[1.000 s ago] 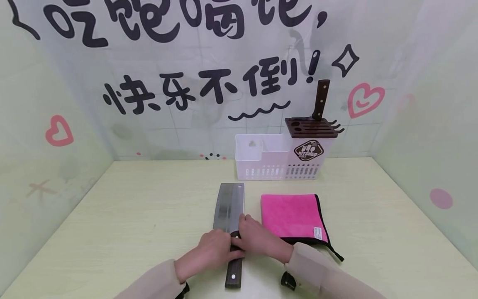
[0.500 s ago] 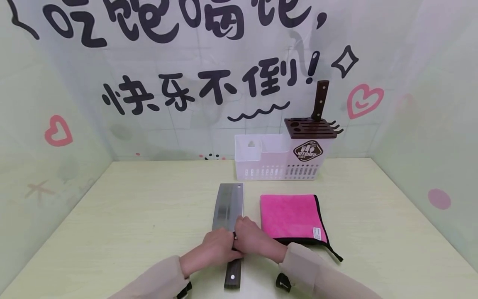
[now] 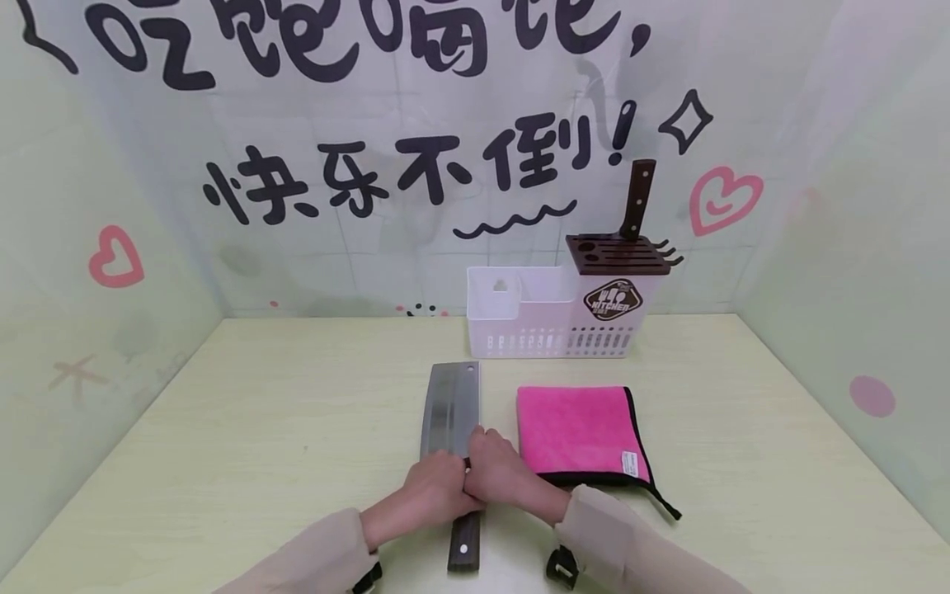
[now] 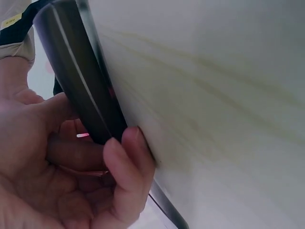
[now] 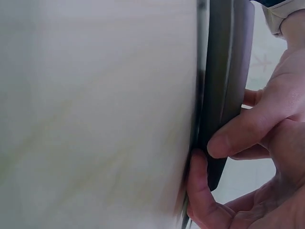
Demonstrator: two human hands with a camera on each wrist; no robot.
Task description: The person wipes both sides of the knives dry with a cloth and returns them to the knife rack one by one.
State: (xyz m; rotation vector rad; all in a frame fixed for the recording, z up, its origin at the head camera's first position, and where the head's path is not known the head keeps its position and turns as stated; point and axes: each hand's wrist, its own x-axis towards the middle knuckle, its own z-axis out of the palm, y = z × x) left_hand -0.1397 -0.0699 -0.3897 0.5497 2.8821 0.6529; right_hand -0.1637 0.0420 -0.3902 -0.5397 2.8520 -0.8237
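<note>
A cleaver with a steel blade [image 3: 452, 406] and a dark riveted handle [image 3: 463, 544] lies on the table, blade pointing away. My left hand [image 3: 432, 492] grips the front part of the handle from the left. From the right, my right hand [image 3: 502, 472] holds the same part, close against the left. In the left wrist view, fingers of the left hand [image 4: 90, 162] curl at the dark handle [image 4: 81, 71]. The right wrist view has the handle [image 5: 226, 71] pinched near its blade end, the right hand [image 5: 248, 191] lowest there. The handle's front is mostly hidden in the head view.
A folded pink cloth [image 3: 579, 429] with black edging lies right of the cleaver. Behind stands a white basket [image 3: 519, 334] with a brown slotted rack [image 3: 619, 257] holding a dark-handled knife [image 3: 638, 200]. Printed curtains surround the wooden table [image 3: 260, 429].
The cleaver's blade has shifted slightly left. Both hands have drawn closer together around the handle and cover more of its front part.
</note>
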